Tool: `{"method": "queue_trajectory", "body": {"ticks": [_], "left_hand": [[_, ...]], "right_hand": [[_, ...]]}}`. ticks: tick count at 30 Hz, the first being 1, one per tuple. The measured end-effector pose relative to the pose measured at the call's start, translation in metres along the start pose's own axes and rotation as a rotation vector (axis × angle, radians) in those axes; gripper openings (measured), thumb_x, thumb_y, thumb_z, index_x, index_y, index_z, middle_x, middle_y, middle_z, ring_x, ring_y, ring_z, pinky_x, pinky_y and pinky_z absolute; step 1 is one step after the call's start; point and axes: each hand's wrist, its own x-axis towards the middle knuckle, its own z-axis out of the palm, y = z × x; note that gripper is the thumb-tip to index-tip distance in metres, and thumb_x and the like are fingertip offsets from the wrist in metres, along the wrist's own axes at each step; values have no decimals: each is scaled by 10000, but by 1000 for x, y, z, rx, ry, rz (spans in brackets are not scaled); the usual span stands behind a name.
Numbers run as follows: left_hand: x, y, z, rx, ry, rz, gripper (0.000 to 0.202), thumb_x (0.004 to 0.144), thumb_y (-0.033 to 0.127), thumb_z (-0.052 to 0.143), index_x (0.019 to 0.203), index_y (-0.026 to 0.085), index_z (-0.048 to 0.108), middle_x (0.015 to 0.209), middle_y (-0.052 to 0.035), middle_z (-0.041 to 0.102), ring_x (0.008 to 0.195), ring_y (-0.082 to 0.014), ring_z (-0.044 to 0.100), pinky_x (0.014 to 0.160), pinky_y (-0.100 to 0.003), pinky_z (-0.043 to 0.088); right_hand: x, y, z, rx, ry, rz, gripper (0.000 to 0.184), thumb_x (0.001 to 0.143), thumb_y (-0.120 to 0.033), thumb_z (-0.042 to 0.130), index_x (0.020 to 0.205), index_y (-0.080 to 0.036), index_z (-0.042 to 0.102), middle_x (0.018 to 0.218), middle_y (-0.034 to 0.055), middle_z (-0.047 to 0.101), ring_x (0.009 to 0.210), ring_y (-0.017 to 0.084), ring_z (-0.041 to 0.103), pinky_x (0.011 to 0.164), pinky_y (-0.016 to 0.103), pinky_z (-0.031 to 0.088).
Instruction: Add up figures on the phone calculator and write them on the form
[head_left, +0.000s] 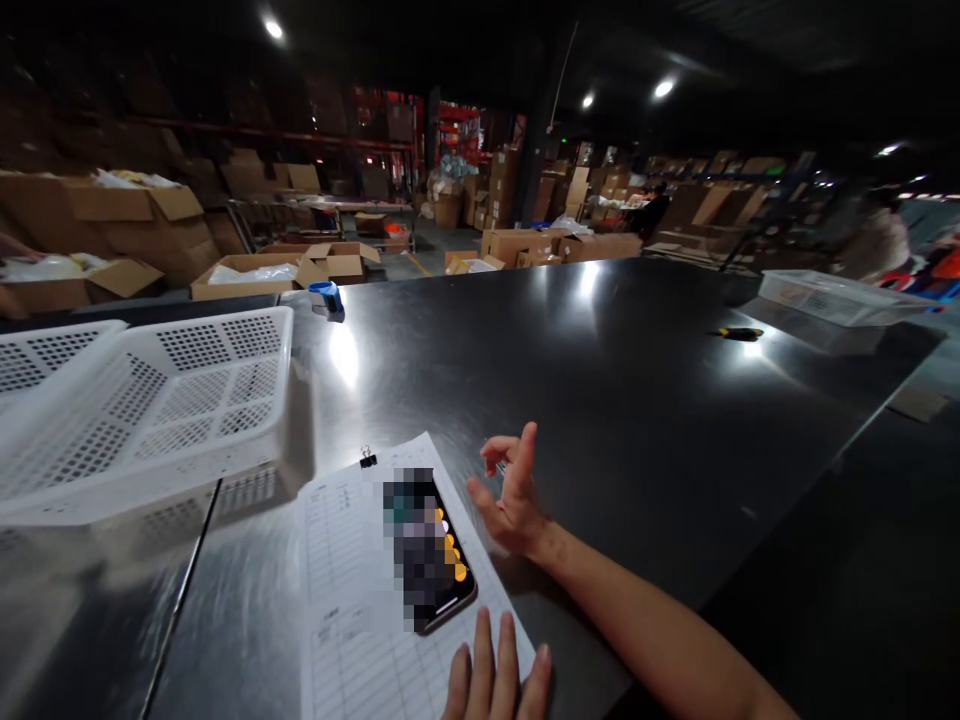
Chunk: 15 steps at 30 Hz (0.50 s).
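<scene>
A: Item 1, the phone (433, 555). Where did it lie?

B: Phone, 1, screen up, display partly blurred. It lay on my clipped sheets (345, 640), toward their right side, on the metal table (622, 400). Long axis slanted: far end to the left, near end to the right.

A: Item 2, left hand (499, 675)?

B: Left hand, 1: fingers extended, a little apart, gripping nothing, over the near right part of the sheets. The phone lay far and slightly left of my fingertips. Whether 1 of them met its near corner, I could not tell.

A: Item 3, right hand (514, 505)?

B: Right hand, 1: raised, 1 finger pointing up, others part curled, grasping nothing. From it the phone lay left and lower.

A: Nearer of the 2?

B: My left, just beside the phone's near end. My right stood off its long right side, apart.

A: Remainder?

B: Binder clip (367, 459), black, 1, at the sheets' far edge. White baskets (187, 470), 2, farther left.
</scene>
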Motion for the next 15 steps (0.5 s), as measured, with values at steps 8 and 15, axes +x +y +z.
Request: {"method": "queue_trajectory", "body": {"ticks": [8,15], "left_hand": [[37,-17,-57,-70,-422,188,874,640,738,727,1372,291,559,1325,-121,616,1221,-334,521,965,-409,331],[47,-19,-68,-157,-619,166,894,662,645,758,1413,214,537,1444,-186,507,1332,-394,456,999,-452,383]], "right_hand": [[6,-4,-7,21,-477,-173,264,986,-296,515,1192,-217,660,917,39,585,830,150,526,798,347,406],[11,-6,-7,147,-640,-263,225,967,-259,535,1000,-208,751,861,35,578,805,142,477,784,345,340]]}}
